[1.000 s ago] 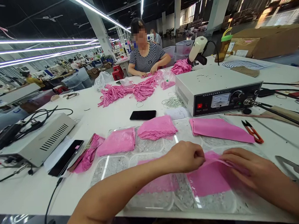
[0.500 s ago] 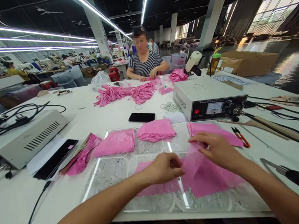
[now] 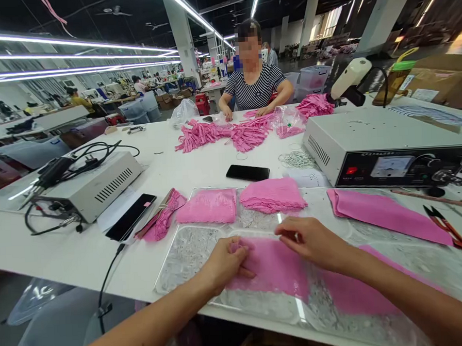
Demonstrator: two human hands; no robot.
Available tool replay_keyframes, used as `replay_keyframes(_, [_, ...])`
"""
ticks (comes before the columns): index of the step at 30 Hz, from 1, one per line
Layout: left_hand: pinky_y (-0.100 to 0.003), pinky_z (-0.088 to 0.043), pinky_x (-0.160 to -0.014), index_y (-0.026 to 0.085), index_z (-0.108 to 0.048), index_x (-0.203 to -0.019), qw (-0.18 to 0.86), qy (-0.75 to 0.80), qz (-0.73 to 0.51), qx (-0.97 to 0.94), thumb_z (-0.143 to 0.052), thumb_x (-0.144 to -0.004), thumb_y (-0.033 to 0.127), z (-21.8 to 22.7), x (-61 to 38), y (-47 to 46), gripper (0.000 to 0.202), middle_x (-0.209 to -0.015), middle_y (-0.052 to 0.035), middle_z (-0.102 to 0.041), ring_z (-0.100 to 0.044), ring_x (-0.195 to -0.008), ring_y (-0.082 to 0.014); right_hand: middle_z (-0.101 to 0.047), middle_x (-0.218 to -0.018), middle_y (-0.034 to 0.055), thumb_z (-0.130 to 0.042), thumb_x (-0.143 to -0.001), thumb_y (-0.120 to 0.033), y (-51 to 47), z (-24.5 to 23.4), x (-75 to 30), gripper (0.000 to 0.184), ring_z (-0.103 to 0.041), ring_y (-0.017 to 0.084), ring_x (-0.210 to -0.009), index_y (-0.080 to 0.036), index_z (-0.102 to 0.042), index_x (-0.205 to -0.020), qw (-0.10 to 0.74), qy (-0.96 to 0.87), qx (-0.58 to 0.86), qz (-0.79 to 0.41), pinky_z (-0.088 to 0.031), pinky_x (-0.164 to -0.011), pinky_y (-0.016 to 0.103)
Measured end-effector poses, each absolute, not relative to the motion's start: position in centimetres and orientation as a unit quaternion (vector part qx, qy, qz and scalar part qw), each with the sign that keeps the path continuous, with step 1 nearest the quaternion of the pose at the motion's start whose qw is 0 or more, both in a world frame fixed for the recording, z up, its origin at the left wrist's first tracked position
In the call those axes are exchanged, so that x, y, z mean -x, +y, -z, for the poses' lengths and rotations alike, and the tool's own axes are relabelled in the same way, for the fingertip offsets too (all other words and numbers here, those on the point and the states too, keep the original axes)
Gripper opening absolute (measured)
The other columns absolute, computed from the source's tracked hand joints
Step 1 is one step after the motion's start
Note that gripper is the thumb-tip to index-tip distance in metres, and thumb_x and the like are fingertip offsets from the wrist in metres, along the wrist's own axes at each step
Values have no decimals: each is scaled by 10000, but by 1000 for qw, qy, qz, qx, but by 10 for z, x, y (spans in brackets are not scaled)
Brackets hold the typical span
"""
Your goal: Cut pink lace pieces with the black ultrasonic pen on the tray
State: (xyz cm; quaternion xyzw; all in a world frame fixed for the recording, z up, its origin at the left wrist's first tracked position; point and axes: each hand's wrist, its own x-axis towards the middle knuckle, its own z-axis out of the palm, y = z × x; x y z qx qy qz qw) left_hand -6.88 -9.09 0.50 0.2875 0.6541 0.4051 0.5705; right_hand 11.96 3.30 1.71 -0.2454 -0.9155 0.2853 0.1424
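Observation:
My left hand [image 3: 225, 262] is closed in a pinch at the left edge of a thin, sheer pink fabric piece [image 3: 277, 268]. My right hand [image 3: 314, 241] is at the upper right of the same piece, its fingers curled and pinched at the edge. The piece is spread low over a clear plastic sheet with moulded compartments [image 3: 189, 265]. Under my right forearm lies another pink fabric piece [image 3: 357, 290], partly hidden. Behind my hands sit a folded pink stack [image 3: 207, 206] and a second pink stack [image 3: 273, 195]. Further right rests a folded pink cloth [image 3: 388, 214].
Orange-handled thread snips [image 3: 446, 228] lie at the right. A grey machine box [image 3: 388, 144] with a dial stands behind. A black phone [image 3: 247, 172] and a tablet [image 3: 130, 218] lie on the white table. A co-worker [image 3: 255, 84] handles pink strips [image 3: 201, 136] across from me.
Both hands have moved left with the sheer pink piece, away from the piece at the right, and lowered it over the left compartment. The view has turned left.

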Motion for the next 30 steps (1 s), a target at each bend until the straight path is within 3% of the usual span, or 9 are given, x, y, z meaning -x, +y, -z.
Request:
replay_keyframes(3, [-202, -478, -477, 155, -537, -842, 573, 664, -387, -283, -654, -741, 454, -6, 69, -97, 336, -715, -11, -656, -642, -529, -132, -656, -711, 17, -488, -843, -195, 42, -4, -145, 159, -568, 144, -581, -196, -641, -801, 106, -911, 290, -274, -431, -535, 264])
replay_keyframes(7, [-226, -498, -549, 154, -522, -775, 550, 683, -356, -323, -593, -775, 423, -8, 67, -102, 278, -694, -23, -648, -652, -581, -143, -651, -730, 12, -505, -813, -181, 42, 4, -154, 123, -575, 153, -611, -204, -622, -780, 69, -909, 319, -260, -421, -555, 266])
replay_keyframes(11, [-222, -411, -514, 159, -541, -707, 480, 712, -311, -408, -498, -810, 345, -13, 68, -111, 218, -563, 6, -566, -527, -496, -119, -627, -696, 6, -459, -804, -136, 40, -2, -145, 168, -548, 148, -595, -205, -580, -710, 48, -910, 323, -255, -384, -544, 260])
replay_keyframes(16, [-239, -257, -549, 167, -502, -597, 338, 755, -259, -498, -523, -772, 228, -18, 71, -123, 187, -540, 28, -463, -411, -541, -112, -603, -671, 4, -458, -801, -145, 45, -15, -136, 167, -510, 151, -584, -208, -508, -655, 24, -914, 324, -243, -331, -532, 266])
replay_keyframes(24, [-236, -262, -565, 161, -571, -669, 281, 773, -200, -533, -487, -796, 208, -10, 74, -126, 159, -559, 27, -481, -420, -539, -116, -617, -672, 4, -484, -800, -170, 46, -12, -148, 150, -516, 147, -576, -203, -518, -659, -34, -915, 322, -241, -305, -525, 264])
replay_keyframes(30, [-235, -277, -579, 162, -609, -726, 266, 782, -187, -532, -483, -805, 193, -11, 76, -127, 153, -581, 25, -508, -429, -542, -116, -582, -631, 0, -465, -789, -156, 53, -16, -136, 162, -488, 149, -577, -204, -481, -635, -26, -914, 323, -243, -299, -527, 270])
